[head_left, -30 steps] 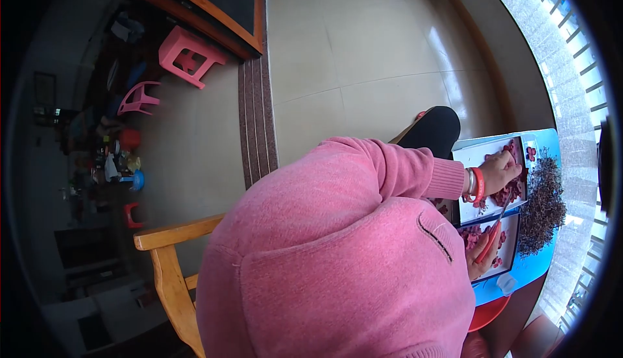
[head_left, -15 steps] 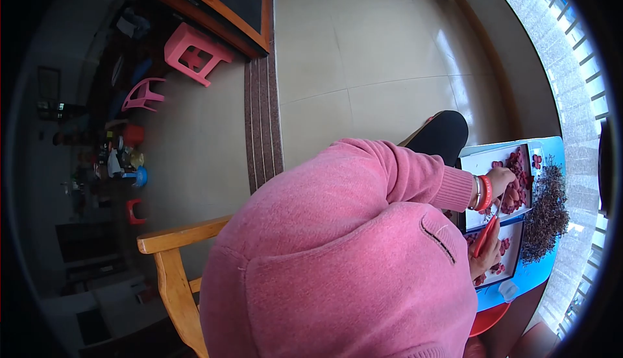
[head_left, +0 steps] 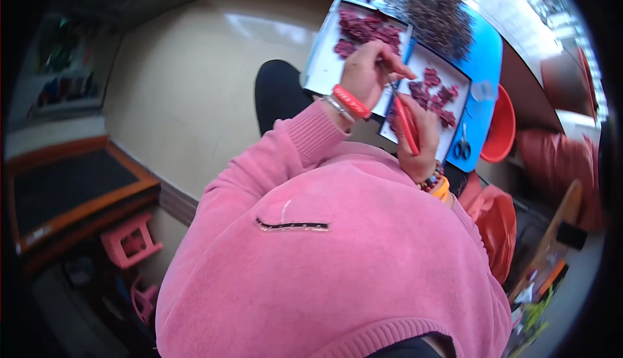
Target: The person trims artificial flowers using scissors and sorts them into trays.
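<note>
My right hand (head_left: 420, 134) is wrapped round a pair of red-handled pliers (head_left: 405, 124), their metal tips pointing up at my left fingers. Just left of it, my left hand (head_left: 368, 72) is closed in a pinch at the plier tips; what it pinches is too small and blurred to make out. Below my left hand lies a white tray (head_left: 322, 72) with dark red flower-shaped pieces (head_left: 366, 27) heaped at its far end. Under the pliers is a second dark-edged white tray (head_left: 459, 84) with more dark red flower pieces (head_left: 431, 97).
Both trays stand on a blue table (head_left: 488, 47). A bundle of thin brown stems (head_left: 431, 11) lies at its far side. Near the right edge are a clear cup (head_left: 483, 91) and black-handled scissors (head_left: 462, 149). A red basin (head_left: 500, 128) is beside the table.
My view has swung round toward the table, so the trays and both hands now show more fully. The pliers stay in my right hand, and my left hand stays close to their tips.
</note>
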Demonstrator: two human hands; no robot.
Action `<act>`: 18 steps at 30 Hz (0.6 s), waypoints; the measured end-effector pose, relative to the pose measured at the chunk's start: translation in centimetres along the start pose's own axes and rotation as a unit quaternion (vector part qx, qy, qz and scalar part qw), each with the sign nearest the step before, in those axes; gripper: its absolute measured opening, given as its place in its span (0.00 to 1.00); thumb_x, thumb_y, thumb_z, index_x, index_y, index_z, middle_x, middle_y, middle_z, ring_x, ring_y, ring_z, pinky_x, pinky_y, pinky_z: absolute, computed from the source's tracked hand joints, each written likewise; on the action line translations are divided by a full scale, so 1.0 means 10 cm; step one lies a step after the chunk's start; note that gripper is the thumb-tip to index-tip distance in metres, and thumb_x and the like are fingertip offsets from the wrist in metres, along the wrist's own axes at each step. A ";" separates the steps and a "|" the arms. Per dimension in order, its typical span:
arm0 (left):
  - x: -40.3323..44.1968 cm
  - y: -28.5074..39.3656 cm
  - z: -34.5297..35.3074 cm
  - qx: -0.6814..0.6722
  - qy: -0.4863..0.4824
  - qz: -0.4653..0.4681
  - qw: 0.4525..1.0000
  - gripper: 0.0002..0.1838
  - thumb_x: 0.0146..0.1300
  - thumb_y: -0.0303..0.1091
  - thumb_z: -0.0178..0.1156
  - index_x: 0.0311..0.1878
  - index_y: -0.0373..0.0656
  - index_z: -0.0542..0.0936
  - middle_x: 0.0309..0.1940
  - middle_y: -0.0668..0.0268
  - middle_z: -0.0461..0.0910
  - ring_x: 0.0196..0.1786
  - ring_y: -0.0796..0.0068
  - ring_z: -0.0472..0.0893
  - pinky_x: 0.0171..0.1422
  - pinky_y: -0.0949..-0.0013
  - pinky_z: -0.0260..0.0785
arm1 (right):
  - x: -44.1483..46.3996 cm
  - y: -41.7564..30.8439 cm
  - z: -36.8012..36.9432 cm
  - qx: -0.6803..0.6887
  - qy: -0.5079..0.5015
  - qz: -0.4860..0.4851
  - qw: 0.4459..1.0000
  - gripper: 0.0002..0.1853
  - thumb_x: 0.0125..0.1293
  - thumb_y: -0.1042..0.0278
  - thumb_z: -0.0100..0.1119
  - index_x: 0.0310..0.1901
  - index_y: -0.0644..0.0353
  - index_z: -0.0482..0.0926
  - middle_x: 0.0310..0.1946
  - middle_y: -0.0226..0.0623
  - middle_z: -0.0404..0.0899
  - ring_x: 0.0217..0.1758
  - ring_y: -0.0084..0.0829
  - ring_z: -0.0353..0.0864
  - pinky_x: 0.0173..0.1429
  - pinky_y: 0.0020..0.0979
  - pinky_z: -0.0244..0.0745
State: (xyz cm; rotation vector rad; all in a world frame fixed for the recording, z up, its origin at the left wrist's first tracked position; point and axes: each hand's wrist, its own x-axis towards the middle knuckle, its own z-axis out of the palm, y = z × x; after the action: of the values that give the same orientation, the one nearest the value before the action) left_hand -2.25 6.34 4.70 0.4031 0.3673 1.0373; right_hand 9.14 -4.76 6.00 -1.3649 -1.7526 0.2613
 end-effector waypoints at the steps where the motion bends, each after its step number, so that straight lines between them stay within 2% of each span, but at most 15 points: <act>1: 0.03 -0.02 0.04 0.004 -0.024 -0.012 1.000 0.16 0.69 0.41 0.40 0.28 0.42 0.66 0.23 0.62 0.72 0.38 0.55 0.79 0.43 0.63 0.72 | -0.09 0.04 -0.01 0.085 0.009 0.097 0.992 0.22 0.54 0.79 0.58 0.53 0.59 0.73 0.33 0.39 0.75 0.31 0.32 0.73 0.37 0.30 0.68; 2: 0.05 -0.06 0.08 0.005 -0.028 -0.018 0.999 0.19 0.70 0.45 0.38 0.28 0.43 0.67 0.24 0.61 0.72 0.38 0.56 0.78 0.43 0.64 0.72 | -0.15 0.05 -0.01 0.178 0.020 0.185 0.966 0.20 0.57 0.77 0.58 0.53 0.59 0.73 0.34 0.38 0.76 0.30 0.28 0.73 0.35 0.27 0.69; 4: 0.02 -0.22 0.20 0.042 -0.043 -0.010 0.998 0.19 0.71 0.46 0.37 0.29 0.43 0.67 0.24 0.61 0.72 0.37 0.55 0.78 0.44 0.62 0.71 | -0.18 -0.04 -0.22 0.285 0.031 0.263 0.921 0.16 0.63 0.71 0.56 0.53 0.61 0.72 0.36 0.33 0.76 0.32 0.19 0.73 0.35 0.19 0.69; 5: 0.04 -0.29 0.22 0.044 -0.026 -0.022 0.998 0.19 0.71 0.46 0.38 0.30 0.43 0.67 0.24 0.60 0.72 0.37 0.55 0.78 0.45 0.61 0.71 | -0.18 -0.05 -0.27 0.387 0.065 0.364 0.845 0.16 0.64 0.70 0.55 0.52 0.61 0.73 0.37 0.33 0.76 0.32 0.17 0.73 0.34 0.17 0.68; 6: 0.04 -0.35 0.24 0.048 -0.008 -0.031 0.998 0.19 0.71 0.46 0.38 0.30 0.43 0.67 0.25 0.60 0.72 0.37 0.54 0.78 0.46 0.60 0.70 | -0.20 -0.05 -0.31 0.483 0.096 0.452 0.744 0.15 0.64 0.68 0.55 0.52 0.62 0.73 0.37 0.32 0.77 0.32 0.15 0.72 0.34 0.16 0.67; 7: 0.02 -0.41 0.26 0.066 -0.001 -0.030 0.997 0.18 0.71 0.45 0.37 0.31 0.43 0.67 0.26 0.60 0.73 0.40 0.52 0.78 0.48 0.56 0.69 | -0.24 -0.01 -0.36 0.530 0.098 0.459 0.706 0.15 0.64 0.68 0.55 0.52 0.62 0.74 0.38 0.32 0.77 0.33 0.14 0.72 0.34 0.15 0.67; 9: 0.00 -0.42 0.30 0.099 -0.007 -0.036 0.994 0.17 0.71 0.44 0.36 0.32 0.44 0.68 0.29 0.58 0.77 0.43 0.51 0.78 0.51 0.53 0.67 | -0.30 0.06 -0.41 0.624 0.095 0.462 0.623 0.15 0.64 0.67 0.55 0.50 0.62 0.75 0.38 0.33 0.77 0.33 0.12 0.71 0.34 0.14 0.66; 12: -0.06 -0.47 0.34 0.155 0.017 -0.024 0.987 0.17 0.71 0.42 0.35 0.31 0.44 0.67 0.31 0.54 0.79 0.44 0.51 0.79 0.54 0.55 0.66 | -0.34 -0.05 -0.39 0.402 0.074 0.391 0.825 0.13 0.64 0.68 0.55 0.49 0.61 0.76 0.34 0.31 0.78 0.32 0.14 0.72 0.34 0.16 0.67; 13: -0.08 -0.49 0.34 0.177 0.025 -0.017 0.984 0.17 0.71 0.42 0.35 0.31 0.43 0.67 0.32 0.52 0.79 0.43 0.51 0.79 0.54 0.55 0.66 | -0.37 0.02 -0.29 0.276 0.098 0.236 0.927 0.14 0.61 0.70 0.57 0.49 0.59 0.77 0.33 0.32 0.79 0.30 0.21 0.74 0.32 0.20 0.67; 14: -0.08 -0.51 0.29 0.183 0.054 -0.018 0.982 0.17 0.71 0.41 0.34 0.31 0.43 0.67 0.32 0.51 0.79 0.43 0.52 0.79 0.54 0.56 0.66 | -0.40 0.17 -0.24 0.148 0.089 0.135 0.976 0.16 0.57 0.73 0.59 0.49 0.59 0.77 0.33 0.37 0.80 0.31 0.30 0.77 0.35 0.25 0.70; 15: -0.07 -0.55 0.22 0.188 0.081 -0.019 0.979 0.17 0.71 0.41 0.34 0.31 0.42 0.66 0.32 0.49 0.79 0.43 0.52 0.79 0.55 0.56 0.66 | -0.37 0.11 -0.34 0.014 0.029 0.110 0.993 0.16 0.56 0.74 0.59 0.49 0.59 0.77 0.34 0.39 0.80 0.33 0.33 0.77 0.38 0.27 0.71; 16: -0.05 -0.57 0.18 0.192 0.108 -0.020 0.975 0.17 0.71 0.41 0.34 0.30 0.42 0.66 0.32 0.48 0.79 0.43 0.52 0.79 0.55 0.57 0.66 | -0.32 0.04 -0.44 -0.120 -0.032 0.085 0.989 0.17 0.55 0.75 0.59 0.48 0.59 0.77 0.36 0.42 0.80 0.35 0.36 0.78 0.41 0.28 0.72; 18: -0.02 -0.56 0.15 0.205 0.112 -0.025 0.972 0.16 0.70 0.39 0.34 0.30 0.41 0.65 0.32 0.45 0.78 0.43 0.51 0.79 0.55 0.57 0.66 | -0.35 0.03 -0.41 -0.163 -0.035 0.063 0.984 0.15 0.57 0.73 0.59 0.47 0.58 0.78 0.35 0.40 0.80 0.34 0.32 0.78 0.41 0.26 0.71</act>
State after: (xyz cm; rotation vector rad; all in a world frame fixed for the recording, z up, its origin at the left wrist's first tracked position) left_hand 2.54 3.39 3.25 0.6433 0.7978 0.9575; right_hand 12.41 -9.08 6.52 -1.7225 -1.8266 0.0947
